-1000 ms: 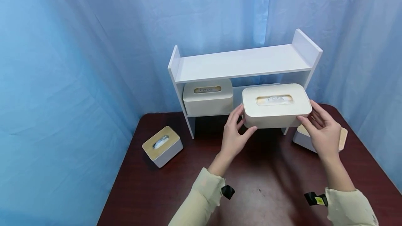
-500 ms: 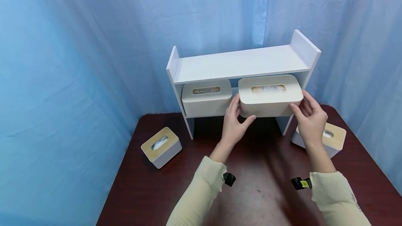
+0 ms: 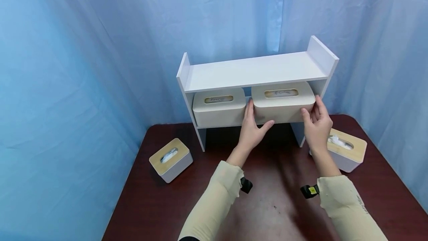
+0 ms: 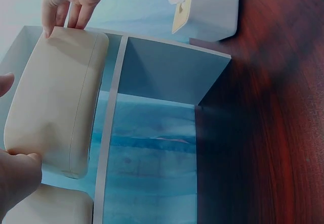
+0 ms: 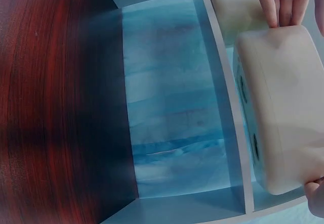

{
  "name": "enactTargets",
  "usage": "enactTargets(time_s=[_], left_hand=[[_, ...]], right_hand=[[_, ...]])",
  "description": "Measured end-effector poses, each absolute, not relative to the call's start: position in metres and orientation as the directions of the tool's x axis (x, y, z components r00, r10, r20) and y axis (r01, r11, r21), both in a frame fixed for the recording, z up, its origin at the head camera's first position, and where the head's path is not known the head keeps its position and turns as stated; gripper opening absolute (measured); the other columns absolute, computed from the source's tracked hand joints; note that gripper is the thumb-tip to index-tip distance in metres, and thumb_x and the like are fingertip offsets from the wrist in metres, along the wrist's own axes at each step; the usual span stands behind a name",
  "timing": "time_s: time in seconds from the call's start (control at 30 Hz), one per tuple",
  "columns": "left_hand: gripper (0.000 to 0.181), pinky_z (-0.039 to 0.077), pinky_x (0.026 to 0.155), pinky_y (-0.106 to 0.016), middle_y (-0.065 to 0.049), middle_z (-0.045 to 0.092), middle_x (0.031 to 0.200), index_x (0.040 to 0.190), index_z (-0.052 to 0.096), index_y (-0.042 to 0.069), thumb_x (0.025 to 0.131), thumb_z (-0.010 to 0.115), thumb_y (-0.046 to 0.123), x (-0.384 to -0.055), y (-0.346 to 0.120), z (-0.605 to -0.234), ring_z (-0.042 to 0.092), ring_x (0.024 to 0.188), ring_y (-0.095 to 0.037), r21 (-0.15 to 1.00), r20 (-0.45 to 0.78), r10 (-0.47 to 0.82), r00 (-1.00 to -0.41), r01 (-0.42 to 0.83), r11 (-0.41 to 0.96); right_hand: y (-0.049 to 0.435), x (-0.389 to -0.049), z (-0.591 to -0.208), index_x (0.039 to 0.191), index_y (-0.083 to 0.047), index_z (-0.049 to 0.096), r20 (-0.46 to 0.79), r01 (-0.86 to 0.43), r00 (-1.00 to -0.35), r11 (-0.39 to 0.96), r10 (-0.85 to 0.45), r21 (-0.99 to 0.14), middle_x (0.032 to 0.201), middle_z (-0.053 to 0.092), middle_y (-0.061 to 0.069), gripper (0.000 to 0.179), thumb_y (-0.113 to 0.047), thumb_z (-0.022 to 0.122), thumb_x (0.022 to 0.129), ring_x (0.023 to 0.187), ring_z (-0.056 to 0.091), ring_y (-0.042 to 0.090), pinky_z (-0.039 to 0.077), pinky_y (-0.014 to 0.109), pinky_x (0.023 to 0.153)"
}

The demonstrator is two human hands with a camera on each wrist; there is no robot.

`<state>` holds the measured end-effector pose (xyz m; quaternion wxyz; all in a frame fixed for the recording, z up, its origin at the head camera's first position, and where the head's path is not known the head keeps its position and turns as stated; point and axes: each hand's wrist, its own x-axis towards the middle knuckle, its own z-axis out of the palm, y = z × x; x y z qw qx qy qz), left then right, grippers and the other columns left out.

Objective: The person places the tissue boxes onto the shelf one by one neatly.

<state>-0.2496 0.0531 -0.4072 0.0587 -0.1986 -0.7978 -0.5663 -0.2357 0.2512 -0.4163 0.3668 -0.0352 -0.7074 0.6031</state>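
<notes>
A cream tissue box (image 3: 284, 104) with an oval slot sits tilted in the right part of the white rack's middle level. My left hand (image 3: 250, 132) has straight fingers against its left end, in the gap beside a second cream tissue box (image 3: 219, 116); its thumb stands away from the front face. At the other end, my right hand (image 3: 317, 125) pinches the right corner, thumb in front and fingers on the side. Seen from the left wrist, the held box (image 4: 55, 97) is above the shelf board, with the right hand (image 4: 76, 1) at its far end.
The white rack (image 3: 255, 71) stands on a dark red-brown table (image 3: 254, 203). To its left lies a wood-topped tissue box (image 3: 171, 159); another wood-topped tissue box (image 3: 349, 148) is at the right, partly behind my right arm. Blue curtains (image 3: 133, 29) hang behind.
Both hands have carried the cream tissue box from in front of the rack back and leftward into the middle level. My left thumb has come off its front face. The other boxes stay put.
</notes>
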Motion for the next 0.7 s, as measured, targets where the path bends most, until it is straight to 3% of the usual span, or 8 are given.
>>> enactTargets(time_s=[0.47, 0.7], left_hand=[[0.094, 0.025, 0.126, -0.042, -0.012, 0.010, 0.169, 0.160, 0.008, 0.004, 0.093, 0.069, 0.026, -0.257, 0.056, -0.413, 0.014, 0.156, -0.023, 0.852, 0.344, 0.250, -0.905, 0.413, 0.322], [0.098, 0.023, 0.126, -0.042, -0.014, 0.005, 0.169, 0.160, 0.001, 0.003, 0.093, 0.068, 0.026, -0.258, 0.057, -0.413, 0.009, 0.157, -0.025, 0.828, 0.357, 0.276, -0.892, 0.439, 0.349]], right_hand=[[0.250, -0.244, -0.427, 0.152, 0.001, 0.035, 0.441, -0.360, -0.767, 0.257, 0.466, -0.897, 0.158, 0.035, 0.021, 0.061, 0.002, 0.058, 0.096, 0.146, 0.035, 0.029, 0.036, 0.033, 0.117], [0.233, -0.223, -0.398, 0.152, 0.011, 0.024, 0.461, -0.367, -0.788, 0.290, 0.408, -0.884, 0.160, 0.024, 0.030, 0.066, 0.004, 0.057, 0.096, 0.149, 0.024, 0.038, 0.026, 0.044, 0.122]])
